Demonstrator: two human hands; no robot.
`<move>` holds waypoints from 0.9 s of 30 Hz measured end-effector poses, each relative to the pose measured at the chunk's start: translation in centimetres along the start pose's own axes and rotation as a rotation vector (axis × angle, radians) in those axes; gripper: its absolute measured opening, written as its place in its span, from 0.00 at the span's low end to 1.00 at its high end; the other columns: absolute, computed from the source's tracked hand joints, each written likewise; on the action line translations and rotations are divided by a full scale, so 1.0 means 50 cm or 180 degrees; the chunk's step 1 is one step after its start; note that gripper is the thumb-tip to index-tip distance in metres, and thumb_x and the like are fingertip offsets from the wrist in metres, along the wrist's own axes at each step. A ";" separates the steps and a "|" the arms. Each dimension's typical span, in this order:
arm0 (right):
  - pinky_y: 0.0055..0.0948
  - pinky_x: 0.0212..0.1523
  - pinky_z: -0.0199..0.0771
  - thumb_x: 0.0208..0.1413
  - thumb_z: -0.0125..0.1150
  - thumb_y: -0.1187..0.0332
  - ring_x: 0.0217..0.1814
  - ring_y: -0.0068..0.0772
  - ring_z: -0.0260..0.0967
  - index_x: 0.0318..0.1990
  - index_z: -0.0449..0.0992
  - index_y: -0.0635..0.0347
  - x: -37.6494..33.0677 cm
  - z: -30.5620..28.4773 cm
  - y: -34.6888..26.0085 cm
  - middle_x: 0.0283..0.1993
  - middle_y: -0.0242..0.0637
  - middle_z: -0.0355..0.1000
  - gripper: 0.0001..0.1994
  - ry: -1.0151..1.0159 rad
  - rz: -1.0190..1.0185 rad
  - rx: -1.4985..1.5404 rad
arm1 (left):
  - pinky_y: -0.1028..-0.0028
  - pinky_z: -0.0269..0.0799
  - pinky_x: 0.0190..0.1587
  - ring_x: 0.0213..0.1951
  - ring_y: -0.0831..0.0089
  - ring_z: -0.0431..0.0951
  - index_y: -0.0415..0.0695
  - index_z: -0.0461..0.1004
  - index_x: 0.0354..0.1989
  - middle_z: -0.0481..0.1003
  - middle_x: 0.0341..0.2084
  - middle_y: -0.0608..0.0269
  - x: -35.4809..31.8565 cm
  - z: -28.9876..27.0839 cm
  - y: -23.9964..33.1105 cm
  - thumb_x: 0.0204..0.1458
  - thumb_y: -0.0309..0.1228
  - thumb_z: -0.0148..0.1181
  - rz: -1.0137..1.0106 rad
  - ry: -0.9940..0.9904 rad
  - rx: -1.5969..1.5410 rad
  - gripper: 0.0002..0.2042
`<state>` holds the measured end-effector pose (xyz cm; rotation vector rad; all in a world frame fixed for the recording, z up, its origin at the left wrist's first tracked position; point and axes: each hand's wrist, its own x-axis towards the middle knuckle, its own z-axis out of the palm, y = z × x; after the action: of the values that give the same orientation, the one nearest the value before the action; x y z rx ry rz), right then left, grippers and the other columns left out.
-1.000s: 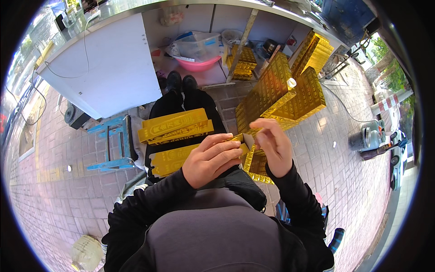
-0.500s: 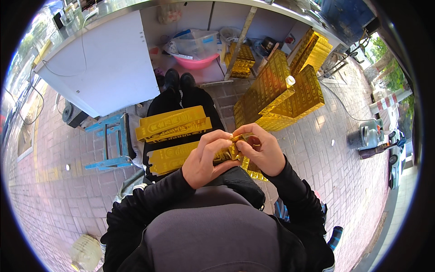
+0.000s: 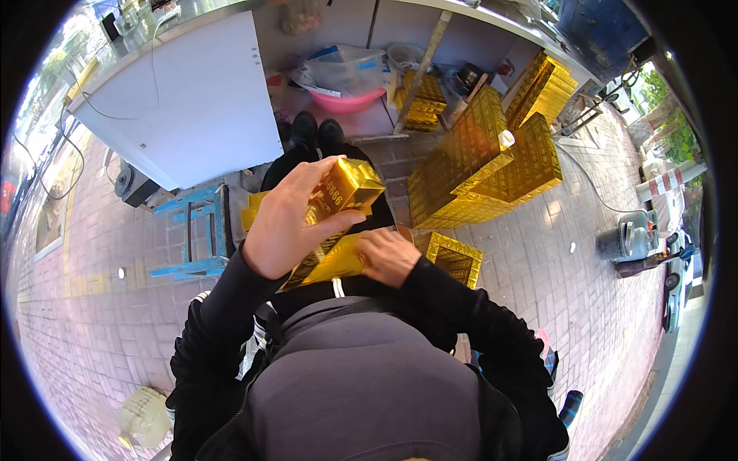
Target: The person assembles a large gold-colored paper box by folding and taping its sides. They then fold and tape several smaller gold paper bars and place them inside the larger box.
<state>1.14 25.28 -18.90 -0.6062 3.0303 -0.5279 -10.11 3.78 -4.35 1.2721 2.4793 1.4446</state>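
Observation:
My left hand [image 3: 288, 219] is closed round a folded gold cardboard box [image 3: 350, 184], tilted above my lap with its printed side and end showing. My thumb lies along the near side of it. Over my lap, my right hand [image 3: 390, 257] has its fingers curled on the edge of a flat gold cardboard piece [image 3: 336, 263]. More gold cardboard [image 3: 252, 209] peeks out behind my left hand, mostly hidden. To the right of my right hand stands an open-topped gold carton [image 3: 453, 260].
Tall stacks of gold boxes [image 3: 461, 165] stand ahead on the right, with a small white object [image 3: 506, 138] on top. A blue metal stool frame [image 3: 192, 230] is at my left. Ahead, a white counter panel [image 3: 184, 107] adjoins a shelf space with a pink basin [image 3: 346, 102].
Both hands have parted from the small gold piece they were pinching together. The left has moved left and up and holds a gold box; the right has come down to the cardboard on my lap.

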 end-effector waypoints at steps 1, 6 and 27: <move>0.45 0.62 0.65 0.49 0.70 0.61 0.62 0.48 0.63 0.58 0.66 0.62 0.014 0.025 0.000 0.58 0.46 0.66 0.30 -0.0114 -0.0089 -0.0047 | 0.69 0.76 0.50 0.45 0.61 0.80 0.37 0.68 0.61 0.76 0.44 0.53 0.004 -0.005 -0.005 0.48 0.38 0.74 -0.0142 -0.0082 0.0052 0.33; 0.48 0.67 0.59 0.43 0.75 0.59 0.66 0.49 0.58 0.66 0.57 0.63 0.054 0.083 0.006 0.63 0.49 0.61 0.44 -0.0600 -0.0007 -0.0404 | 0.68 0.78 0.49 0.48 0.61 0.80 0.35 0.68 0.60 0.76 0.45 0.50 -0.012 -0.051 -0.035 0.51 0.40 0.72 -0.0449 -0.0417 0.0356 0.32; 0.42 0.65 0.64 0.37 0.77 0.61 0.62 0.55 0.64 0.69 0.54 0.66 -0.227 -0.232 0.079 0.59 0.57 0.65 0.51 -0.0334 0.1106 0.0497 | 0.66 0.74 0.52 0.47 0.56 0.78 0.38 0.70 0.58 0.75 0.44 0.52 -0.101 -0.023 -0.072 0.45 0.37 0.74 -0.0273 -0.1232 0.0782 0.31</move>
<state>9.31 36.72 -9.94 -0.0927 2.8652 -0.6791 -9.45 -1.17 -8.15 1.3102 2.4546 0.7986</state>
